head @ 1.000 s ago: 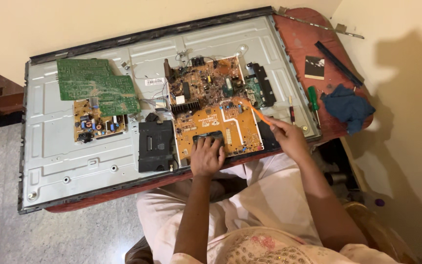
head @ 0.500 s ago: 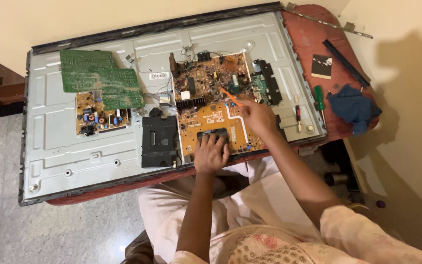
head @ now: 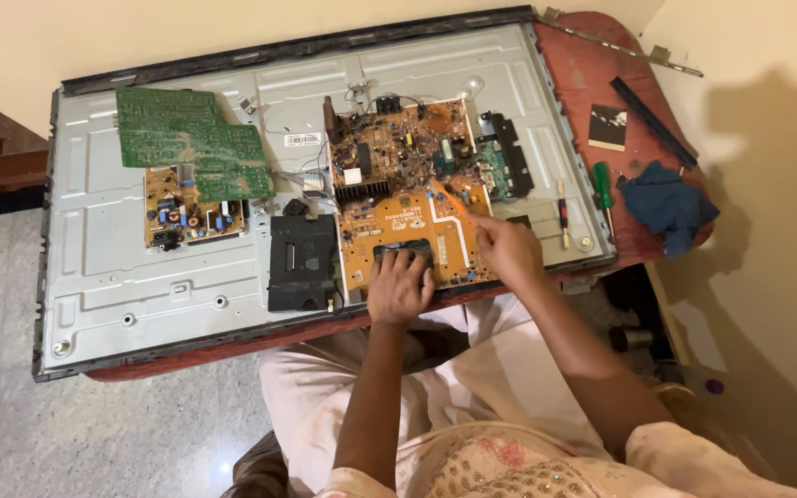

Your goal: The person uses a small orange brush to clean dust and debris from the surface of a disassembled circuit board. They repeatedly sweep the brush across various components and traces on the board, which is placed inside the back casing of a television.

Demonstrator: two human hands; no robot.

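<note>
while the orange main circuit board (head: 408, 207) lies face up near the middle of the opened television back panel (head: 140, 277), the left hand (head: 399, 288) rests flat on its near edge, fingers spread over a dark cut-out and gripping nothing, and the right hand (head: 506, 247) is closed narrow around a thin orange-handled tool (head: 454, 203) whose tip meets the board's right part. judged from this: the rear cover is already off and the boards are exposed; a green board (head: 191, 138) lies loose and tilted over a smaller yellow power board (head: 182, 217); the orange board appears still seated, so work on it is under way, not finished. a black module (head: 302, 261) sits just left of it. the panel lies on a reddish-brown table (head: 592, 83), which also carries a green-handled screwdriver (head: 602, 184), a blue cloth (head: 666, 205), a small dark card (head: 608, 126) and a metal strip (head: 620, 41). around it: cream wall, pale speckled floor, person seated in light clothing.
</note>
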